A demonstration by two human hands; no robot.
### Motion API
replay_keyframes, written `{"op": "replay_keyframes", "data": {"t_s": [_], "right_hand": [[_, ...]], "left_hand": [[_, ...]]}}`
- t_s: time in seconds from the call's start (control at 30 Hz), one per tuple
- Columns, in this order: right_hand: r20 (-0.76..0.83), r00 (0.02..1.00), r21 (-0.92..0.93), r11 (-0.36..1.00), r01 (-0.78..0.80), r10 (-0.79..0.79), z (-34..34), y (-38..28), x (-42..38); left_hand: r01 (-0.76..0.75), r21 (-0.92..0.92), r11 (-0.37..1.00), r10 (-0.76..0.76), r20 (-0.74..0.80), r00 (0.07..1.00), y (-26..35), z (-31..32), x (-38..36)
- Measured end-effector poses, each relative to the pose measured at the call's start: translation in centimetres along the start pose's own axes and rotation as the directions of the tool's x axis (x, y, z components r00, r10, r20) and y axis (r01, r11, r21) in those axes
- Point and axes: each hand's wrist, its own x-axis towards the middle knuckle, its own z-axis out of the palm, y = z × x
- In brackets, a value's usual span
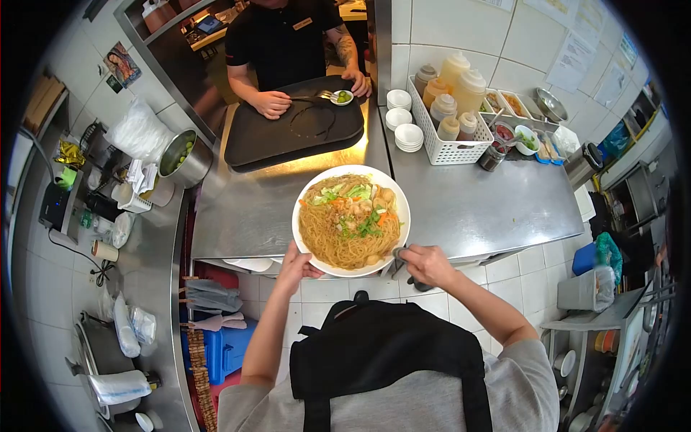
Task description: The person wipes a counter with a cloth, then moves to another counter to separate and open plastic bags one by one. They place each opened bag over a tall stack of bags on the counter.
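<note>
A large white plate (405, 209) heaped with thin noodles (327, 227), shrimp, carrot and greens is at the steel counter's front edge. My left hand (295, 269) holds the plate's lower left rim, fingers under it. At the lower right rim is my right hand (428, 265), its fingers closed round a small grey cloth (400, 253) that touches the rim. Beyond the plate, a black tray (248, 140) lies on the counter. Across it, a person in black (277, 43) has one hand on the tray and the other by a small dish of green limes (342, 98) with a fork beside it.
Small white bowls (409, 135) are stacked right of the tray, beside a white basket (461, 153) of sauce bottles. Condiment containers (527, 140) stand farther right. A steel pot (188, 162) with green limes is at left. Blue bin (230, 349) under the left counter.
</note>
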Motion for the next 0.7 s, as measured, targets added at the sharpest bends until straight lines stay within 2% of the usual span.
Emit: {"op": "replay_keyframes", "data": {"t_s": [0.1, 0.17, 0.23, 0.3, 0.33, 0.37, 0.43, 0.47, 0.5, 0.53, 0.6, 0.63, 0.7], "right_hand": [[-0.035, 0.998, 0.019, 0.999, -0.044, 0.044, -0.8, 0.9, 0.7], [-0.004, 0.998, -0.028, 0.998, -0.061, 0.061, -0.9, 1.1, 2.2], [0.030, 0.997, -0.087, 0.994, -0.067, 0.070, -1.2, 2.5, 3.9], [0.000, 0.988, -0.135, 0.979, -0.150, 0.151, -1.4, 3.5, 5.5], [-0.049, 0.990, -0.063, 0.989, -0.136, 0.133, -0.9, 3.4, 5.8], [-0.040, 0.991, -0.066, 0.989, -0.131, 0.129, 0.1, 3.1, 5.7], [-0.083, 0.978, 0.085, 0.980, -0.182, 0.189, 2.2, 1.4, 5.1], [-0.109, 0.978, 0.154, 0.975, -0.158, 0.175, 2.7, 0.3, 4.8], [-0.135, 0.977, 0.224, 0.966, -0.131, 0.164, 2.7, -0.9, 4.8], [-0.072, 0.982, 0.260, 0.954, -0.150, 0.174, 2.8, -1.5, 4.8], [-0.022, 0.991, 0.280, 0.952, -0.123, 0.135, 2.9, -2.1, 4.8], [0.015, 0.995, 0.297, 0.950, -0.097, 0.097, 2.9, -2.1, 5.1], [-0.019, 0.998, 0.271, 0.961, -0.049, 0.056, 2.7, -1.2, 5.5]], "left_hand": [[0.073, 0.092, 0.993, -0.079, 0.053, 0.995, 1.6, -1.6, 0.8], [0.090, 0.109, 0.990, -0.106, 0.153, 0.983, 3.0, -3.0, 0.9], [0.098, 0.151, 0.984, -0.121, 0.157, 0.980, 4.0, -4.0, 1.7], [0.032, 0.206, 0.978, -0.067, 0.162, 0.985, 4.3, -5.1, 2.9], [0.031, 0.252, 0.967, -0.053, 0.080, 0.995, 4.3, -5.5, 2.9], [0.033, 0.243, 0.970, -0.053, 0.077, 0.996, 3.9, -5.5, 2.7], [-0.089, -0.010, 0.996, 0.084, -0.259, 0.962, 2.3, -5.1, 1.1], [-0.171, -0.080, 0.982, 0.142, -0.281, 0.949, 0.6, -4.3, 0.3], [-0.076, -0.082, 0.994, 0.055, -0.234, 0.971, 0.1, -3.0, -1.3], [0.024, -0.079, 0.997, -0.038, -0.186, 0.982, -0.4, -1.3, -3.0], [0.028, -0.143, 0.989, -0.053, -0.176, 0.983, -2.6, 2.2, -4.6], [0.025, -0.150, 0.988, -0.053, -0.186, 0.981, -2.8, 2.2, -4.6], [-0.043, -0.284, 0.958, -0.011, -0.185, 0.983, -2.6, 1.9, -4.1]]}}
